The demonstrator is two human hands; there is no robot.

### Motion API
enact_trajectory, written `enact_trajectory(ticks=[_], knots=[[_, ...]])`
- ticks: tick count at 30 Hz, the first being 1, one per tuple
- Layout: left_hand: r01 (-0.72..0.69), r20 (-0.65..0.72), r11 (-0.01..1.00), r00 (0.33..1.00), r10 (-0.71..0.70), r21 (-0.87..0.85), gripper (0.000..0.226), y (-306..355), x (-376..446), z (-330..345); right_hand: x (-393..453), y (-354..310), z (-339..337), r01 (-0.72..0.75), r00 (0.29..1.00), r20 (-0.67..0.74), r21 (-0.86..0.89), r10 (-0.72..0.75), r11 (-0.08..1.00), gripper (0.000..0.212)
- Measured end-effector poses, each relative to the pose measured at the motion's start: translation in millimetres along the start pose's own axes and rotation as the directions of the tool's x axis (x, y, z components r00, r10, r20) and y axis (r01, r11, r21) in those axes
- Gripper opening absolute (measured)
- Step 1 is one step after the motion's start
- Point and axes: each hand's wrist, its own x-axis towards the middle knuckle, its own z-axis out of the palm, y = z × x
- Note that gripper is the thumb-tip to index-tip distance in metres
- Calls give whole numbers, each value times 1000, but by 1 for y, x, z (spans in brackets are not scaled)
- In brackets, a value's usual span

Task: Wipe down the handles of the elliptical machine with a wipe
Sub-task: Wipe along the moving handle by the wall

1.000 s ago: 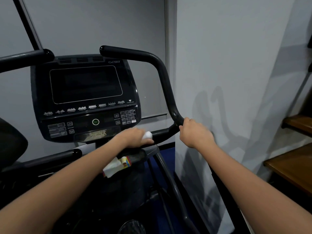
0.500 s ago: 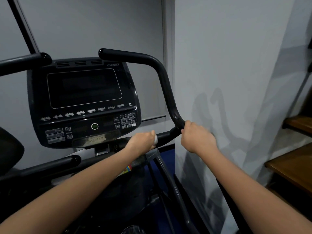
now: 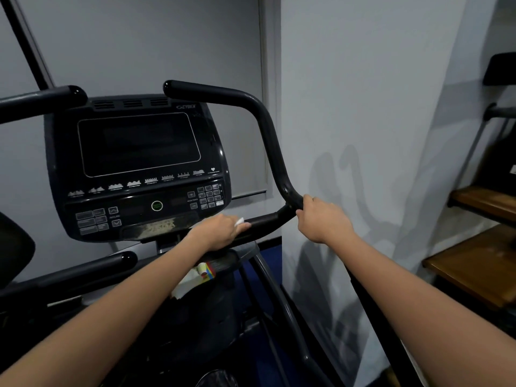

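Your left hand (image 3: 220, 231), gripping the wipe (image 3: 239, 221), has slid right along the handle (image 3: 268, 219) toward your gripping right hand (image 3: 324, 219), so this section is nearly done.

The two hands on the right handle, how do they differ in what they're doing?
The left hand holds a white wipe against the handle's lower, near-level stretch; the right hand holds no wipe. The left hand sits nearer the console; the right hand grips at the bend where the handle turns upward, next to the wall. Both curl round the same black handle.
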Motion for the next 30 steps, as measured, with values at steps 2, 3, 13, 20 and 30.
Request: enact_trajectory(ticks=[2, 3, 13, 20, 30], knots=[[15, -23, 999, 1000, -16, -40, 40, -4, -9, -5, -2, 0, -4, -8, 1000, 29, 22, 8, 1000, 38], [37, -73, 995, 996, -44, -90, 37, -5, -11, -9, -3, 1, -7, -18, 999, 39, 52, 16, 998, 41], [-105, -506, 920, 855, -110, -378, 45, 62, 52, -65, -51, 22, -14, -162, 987, 31, 270, 159, 949, 58], [241, 22, 173, 638, -770, -955, 65, 161, 103, -53, -82, 48, 9, -54, 995, -55, 378, 80, 924, 81], [299, -2, 297, 703, -711, -907, 71, 169, 127, -30, -88, 60, 20, 63, 993, -120, 554, 4, 830, 60]])
